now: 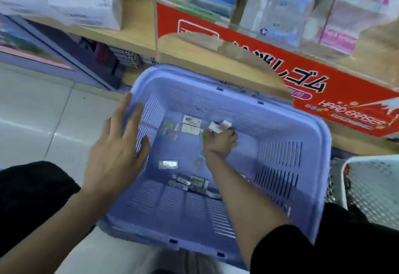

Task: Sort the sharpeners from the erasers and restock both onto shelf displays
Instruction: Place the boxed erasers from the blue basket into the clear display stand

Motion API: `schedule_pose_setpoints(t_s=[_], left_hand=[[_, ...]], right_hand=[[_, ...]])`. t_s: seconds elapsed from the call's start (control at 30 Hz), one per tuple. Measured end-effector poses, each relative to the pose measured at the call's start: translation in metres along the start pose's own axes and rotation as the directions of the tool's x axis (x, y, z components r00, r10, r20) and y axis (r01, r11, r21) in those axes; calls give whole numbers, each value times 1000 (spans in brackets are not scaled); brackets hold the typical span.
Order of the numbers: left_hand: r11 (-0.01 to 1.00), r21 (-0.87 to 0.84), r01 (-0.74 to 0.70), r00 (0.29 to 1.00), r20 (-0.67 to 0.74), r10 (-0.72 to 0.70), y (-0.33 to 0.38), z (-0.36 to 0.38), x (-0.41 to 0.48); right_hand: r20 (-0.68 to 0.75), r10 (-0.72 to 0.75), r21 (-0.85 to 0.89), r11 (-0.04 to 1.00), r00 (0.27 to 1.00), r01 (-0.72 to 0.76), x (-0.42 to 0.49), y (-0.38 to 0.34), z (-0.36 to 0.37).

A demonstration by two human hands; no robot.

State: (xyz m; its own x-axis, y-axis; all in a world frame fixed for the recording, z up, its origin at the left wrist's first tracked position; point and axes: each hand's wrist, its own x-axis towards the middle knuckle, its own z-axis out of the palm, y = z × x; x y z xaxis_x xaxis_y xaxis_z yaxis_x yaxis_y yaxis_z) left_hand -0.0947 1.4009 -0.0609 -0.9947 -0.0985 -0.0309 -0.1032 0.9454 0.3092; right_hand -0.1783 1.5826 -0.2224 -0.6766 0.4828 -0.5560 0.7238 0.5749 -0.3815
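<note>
Setting: shop floor tiles; wooden shelf with red banner behind a lilac basket.
Hard to make out: motion blur throughout; cannot tell whether the small packets are erasers or sharpeners. Right fingertips are hidden under the hand.
White pair: on the basket floor near the far wall, long axes left-right.
Silver packet: mid-floor, long axis left-right.
Cluster: by the near wall, jumbled.
Left hand: fingers straight, spread over the left rim, holding nothing.
Right hand: reaching down inside, fingers curled round held packets.
</note>
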Motion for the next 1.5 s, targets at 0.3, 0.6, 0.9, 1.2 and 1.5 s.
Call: schedule_pose_setpoints(t_s=[0.3,0.6,0.9,1.2,1.5], left_hand=[[1000,-19,10,1000,6,-10,3,-4,1],[999,-40,26,1000,10,-26,2,-4,-2],[998,-60,-10,1000,-4,9,-1,-3,-2],[973,-225,-59,989,120,88,51,-18,-5],[710,-618,337,877,480,1,113,-74,16]], right_hand=[[-184,39,2,999,982,-39,-8,-9,33],[-55,-26,212,976,998,37,-1,11,21],[199,34,539,831,979,-138,-14,21,-28],[497,-405,601,798,767,31,-102,-14,-133],[517,-567,546,795,642,263,-168,-49,-228]])
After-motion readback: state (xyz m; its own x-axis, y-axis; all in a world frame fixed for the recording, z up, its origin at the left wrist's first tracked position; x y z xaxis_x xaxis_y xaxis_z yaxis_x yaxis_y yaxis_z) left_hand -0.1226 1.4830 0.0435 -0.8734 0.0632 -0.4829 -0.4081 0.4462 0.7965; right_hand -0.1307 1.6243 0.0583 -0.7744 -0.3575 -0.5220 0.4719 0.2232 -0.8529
